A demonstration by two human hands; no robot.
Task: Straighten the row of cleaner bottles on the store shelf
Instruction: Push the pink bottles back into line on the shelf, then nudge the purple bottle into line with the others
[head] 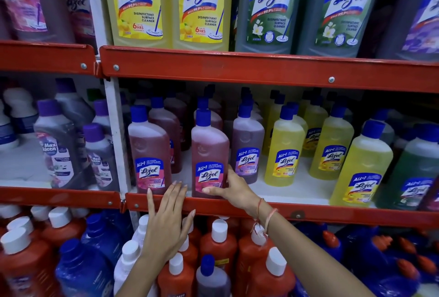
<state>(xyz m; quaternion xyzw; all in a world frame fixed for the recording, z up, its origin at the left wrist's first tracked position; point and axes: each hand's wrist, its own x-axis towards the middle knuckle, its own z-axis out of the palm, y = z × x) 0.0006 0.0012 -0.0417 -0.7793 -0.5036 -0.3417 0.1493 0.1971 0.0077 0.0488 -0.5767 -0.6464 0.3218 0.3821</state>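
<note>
A row of blue-capped Lizol cleaner bottles stands on the middle shelf (273, 193). At its front are two pink bottles, one at the left (148, 144) and one beside it (209, 149), then a purple bottle (247, 142) set further back and yellow bottles (283, 147) to the right. My right hand (234, 188) grips the second pink bottle low on its right side, thumb across the label. My left hand (166, 220) hovers flat with fingers spread in front of the red shelf lip, fingertips near the gap between the two pink bottles, holding nothing.
A white upright post (116, 135) bounds the row at the left. Large Lizol bottles (202, 4) fill the shelf above, behind a red rail (261, 68). Orange, blue and white-capped bottles (218, 244) crowd the shelf below my arms. Max Kleen bottles (57, 152) stand at left.
</note>
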